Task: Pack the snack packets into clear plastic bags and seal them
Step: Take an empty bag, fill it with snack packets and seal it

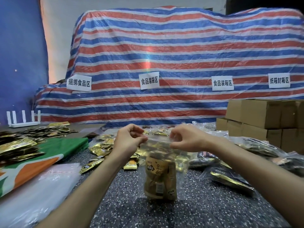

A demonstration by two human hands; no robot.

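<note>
So both hands are up at the mouth of the bag. The left hand pinches the zip strip at its left end and the right hand pinches the right end, hands apart with the strip pulled straight between them. Makes sense to me: holding it taut lines the two lips up so they can be pressed shut. The bag's bottom seems to rest on the surface, which keeps the packets slumped low, away from the seal. My read is this one's filled and sealing is the step in hand, though I can't tell if any of the strip is closed yet. Behind the bag, mid frame, there's a spill of gold loose packets, handy for the next round. A stack of empty bags sits lower left beside a green and orange cloth. Filled bags are heaped off to the right with boxes stacked behind, probably where they go after. The surface is dark and speckled. At the back a red, white and blue striped tarp covers something bulky, with white labels stuck on it. A white router sits at the left edge and a blue wall fills the upper left.
</note>
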